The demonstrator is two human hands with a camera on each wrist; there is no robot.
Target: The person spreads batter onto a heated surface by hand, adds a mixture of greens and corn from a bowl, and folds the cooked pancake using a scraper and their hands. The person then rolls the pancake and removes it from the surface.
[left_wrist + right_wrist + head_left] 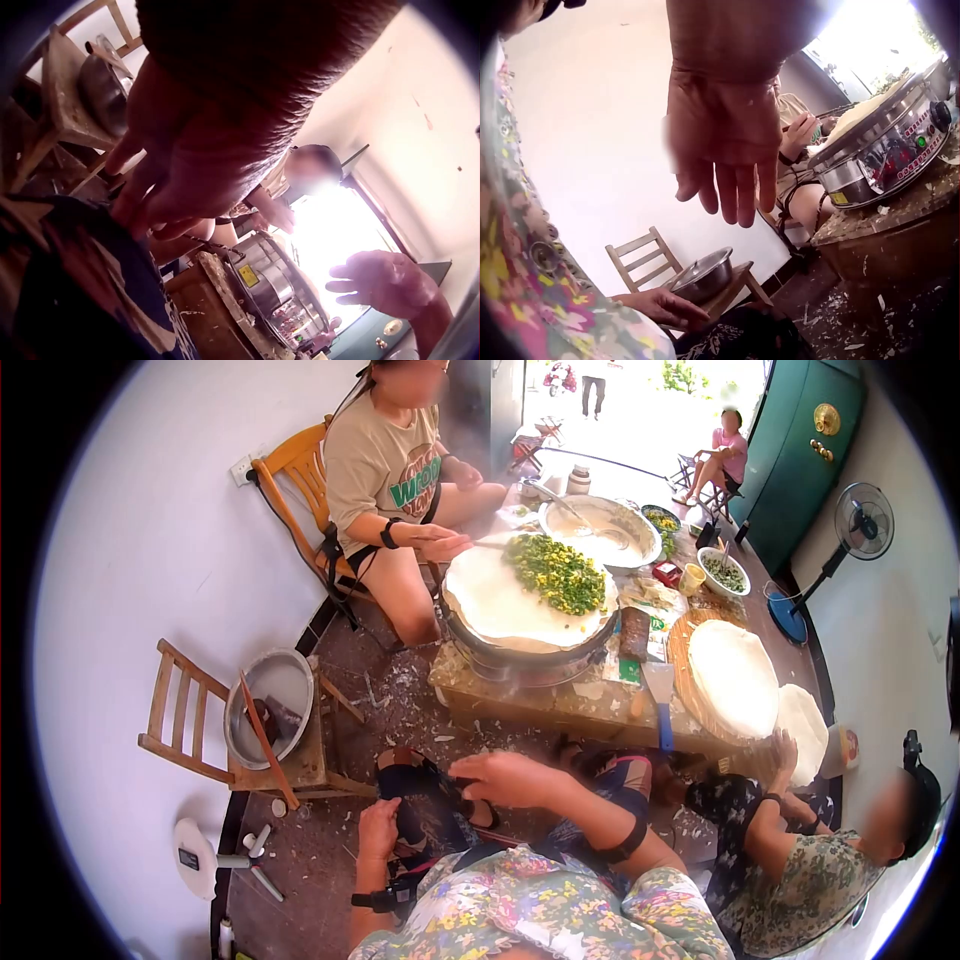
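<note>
Head view gave me the flatbread at once: it lay on a round griddle, its far right part heaped with chopped green-and-yellow filling. From my distant post I saw the wearer's right hand in the air, apart from the griddle; the right wrist view showed me its fingers straight and slightly spread. The left hand lay at the patterned trousers, its fingers loosely bent toward the cloth.

The griddle stood on a low table. Beyond its left side sat a person in a tan T-shirt, one hand near the flatbread's edge; I could not tell what it held. Behind stood a wide basin. To the right I made out a blue-handled scraper, then a wooden board under a pale dough round. A metal bowl rested on a wooden chair at left.
</note>
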